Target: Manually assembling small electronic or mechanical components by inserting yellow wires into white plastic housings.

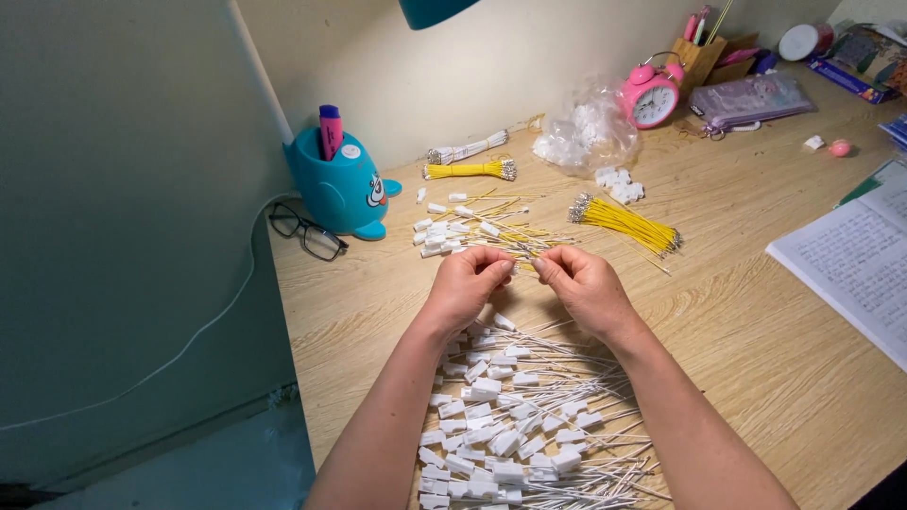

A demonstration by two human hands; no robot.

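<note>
My left hand [470, 283] and my right hand [581, 285] meet above the wooden desk [756, 340], fingers pinched together on a small piece between them; it is too hidden to tell whether it is a connector, a wire or both. Just beyond my fingertips lies a loose pile of white connectors with yellow wires [472, 231]. Under my wrists and forearms spreads a large heap of white connectors with white wires [515, 425]. A bundle of yellow wires [625, 222] lies to the right of my hands.
A teal pen holder [340, 184] with a pink marker and black glasses [307, 233] sit at the left. A tied yellow wire bundle [468, 170], a white one [463, 149], a plastic bag [586, 132], a pink alarm clock [652, 94], an open notebook [855, 260].
</note>
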